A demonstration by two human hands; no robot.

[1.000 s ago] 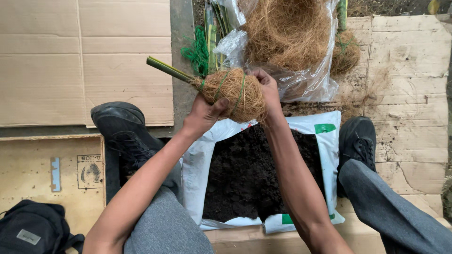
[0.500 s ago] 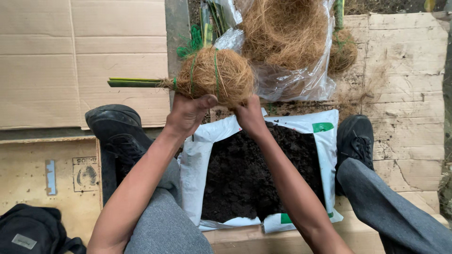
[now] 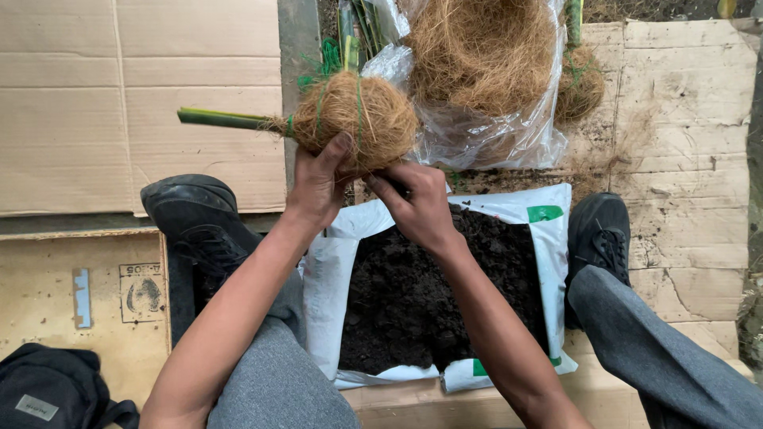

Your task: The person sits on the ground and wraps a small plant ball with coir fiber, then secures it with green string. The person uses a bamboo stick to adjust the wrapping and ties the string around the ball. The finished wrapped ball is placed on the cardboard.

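Observation:
A ball of brown coconut fibre (image 3: 356, 111), bound with thin green string, wraps the base of a green plant stem (image 3: 222, 119) that points left. My left hand (image 3: 318, 181) grips the ball from below on its left side. My right hand (image 3: 417, 202) touches the ball's underside, fingers pinched at the fibre or string there. Both hands hold it above an open white sack (image 3: 326, 286) full of dark soil (image 3: 433, 294), which lies between my legs.
A clear plastic bag of loose coconut fibre (image 3: 485, 63) lies beyond the ball, with another wrapped ball (image 3: 580, 83) to its right and green stems behind. Flattened cardboard (image 3: 119, 95) covers the floor on both sides. My black shoes (image 3: 199, 214) flank the sack. A black bag (image 3: 48, 389) sits bottom left.
The fibre ball has been turned in my hands so the stem, tilted up-left before, now lies level pointing left. My right hand shifted from the ball's right side to its underside.

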